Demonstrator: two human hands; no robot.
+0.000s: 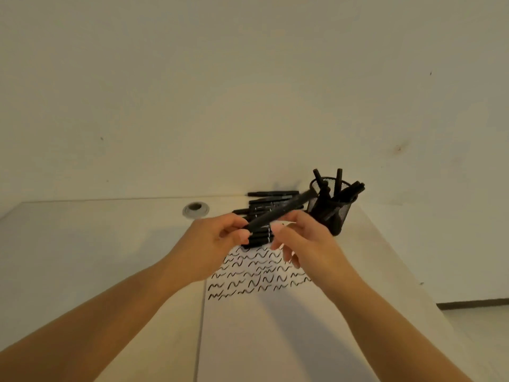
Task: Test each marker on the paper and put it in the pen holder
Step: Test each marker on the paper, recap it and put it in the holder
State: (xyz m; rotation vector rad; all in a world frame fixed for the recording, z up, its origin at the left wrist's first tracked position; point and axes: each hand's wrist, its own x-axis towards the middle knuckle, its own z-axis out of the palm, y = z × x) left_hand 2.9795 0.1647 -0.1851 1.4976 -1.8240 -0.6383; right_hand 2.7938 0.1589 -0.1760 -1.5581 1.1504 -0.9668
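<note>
A black marker [281,211] is held slanting above the table, its far end pointing toward the black mesh pen holder [334,213]. My left hand [212,244] pinches its near end. My right hand [305,241] holds the marker's middle between thumb and fingers. The holder stands at the back right with several markers in it. A pile of loose black markers [268,208] lies behind my hands. The white paper [270,312] lies below my hands, with rows of black squiggles [256,277] on its far part.
A round grey cable grommet [195,209] sits in the tabletop at the back left of the pile. The table's right edge [407,260] runs diagonally past the holder. A plain wall rises right behind the table.
</note>
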